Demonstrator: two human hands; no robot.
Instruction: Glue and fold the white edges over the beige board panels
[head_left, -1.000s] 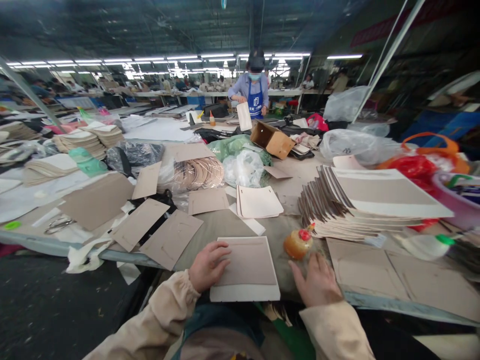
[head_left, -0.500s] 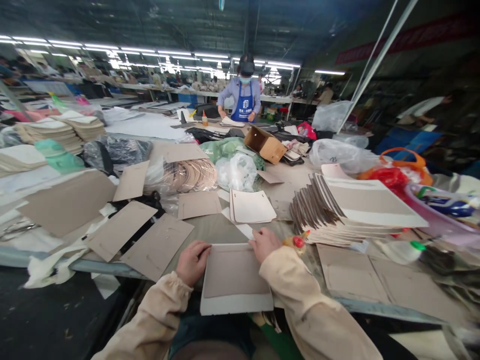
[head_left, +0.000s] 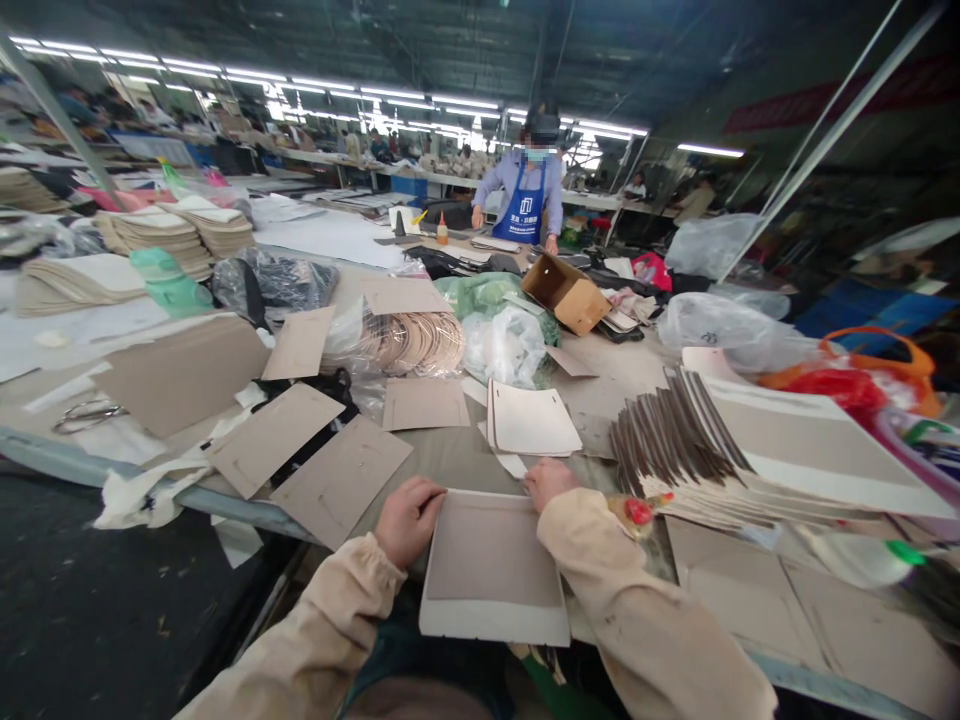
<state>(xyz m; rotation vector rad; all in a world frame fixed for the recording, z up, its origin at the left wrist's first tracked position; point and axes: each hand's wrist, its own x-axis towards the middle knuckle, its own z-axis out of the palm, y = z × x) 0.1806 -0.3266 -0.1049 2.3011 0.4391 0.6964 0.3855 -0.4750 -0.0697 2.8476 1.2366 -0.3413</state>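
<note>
A grey-brown panel with a white border lies at the table's front edge, its near part over my lap. My left hand is closed on its upper left corner, thumb and fingers together. At the upper right corner my right hand has its fingers curled in at the edge; what they pinch is hidden. Just beyond sits a small stack of white pieces with dark slots. A small bottle with a red tip lies beside my right sleeve.
Grey cards lie to the left, near scissors. A fanned stack of panels stands at right, plastic bags and an open cardboard box farther back. Across the table stands a person in a blue apron.
The view has turned a little to the left, so most things appear farther right. Both hands remain at the panel's upper corners.
</note>
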